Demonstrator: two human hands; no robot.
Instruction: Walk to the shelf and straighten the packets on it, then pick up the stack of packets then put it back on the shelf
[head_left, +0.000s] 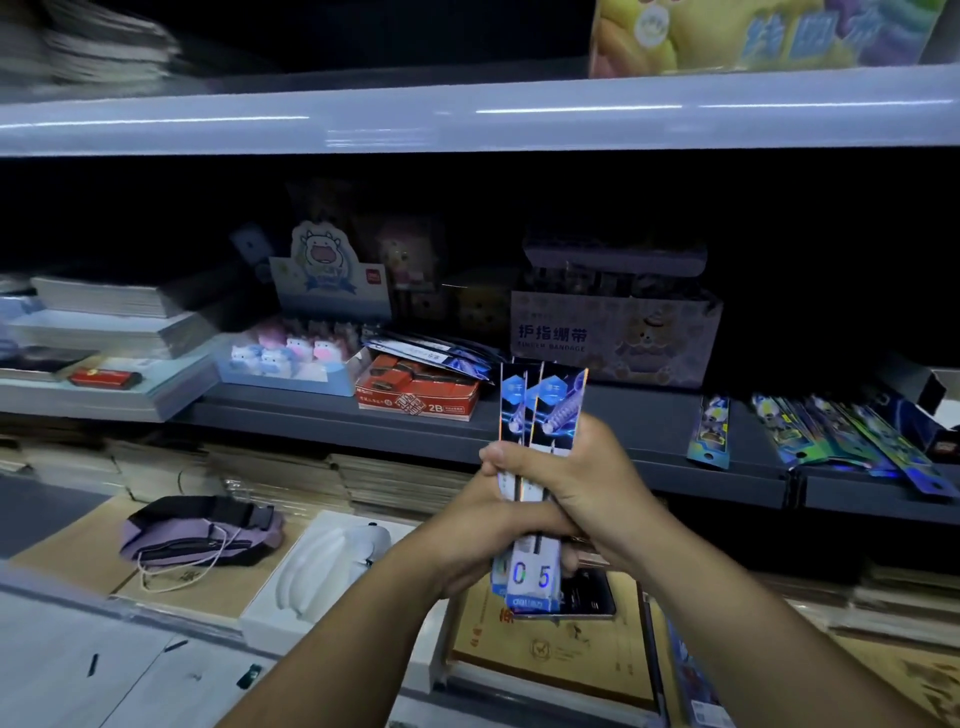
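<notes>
Both my hands grip one bundle of long, narrow blue pen packs (550, 402), held upright in front of a dark shop shelf (415, 415). My right hand (587, 478) wraps round the middle of the bundle, its fingers curled over the front. My left hand (467, 540) holds the lower part from the left, under the right one. The bottom ends of the packs (530, 579) stick out below the hands and show "0 5". The tops show a pen-tip picture.
On the shelf behind stand a red "2B" box (415, 397), a tray of small cow figures (291, 358), a finger bandage box (613, 338) and more flat packs (831, 431) at the right. Below lie a purple pouch (202, 530), a white tray (322, 566) and stacked notebooks (395, 483).
</notes>
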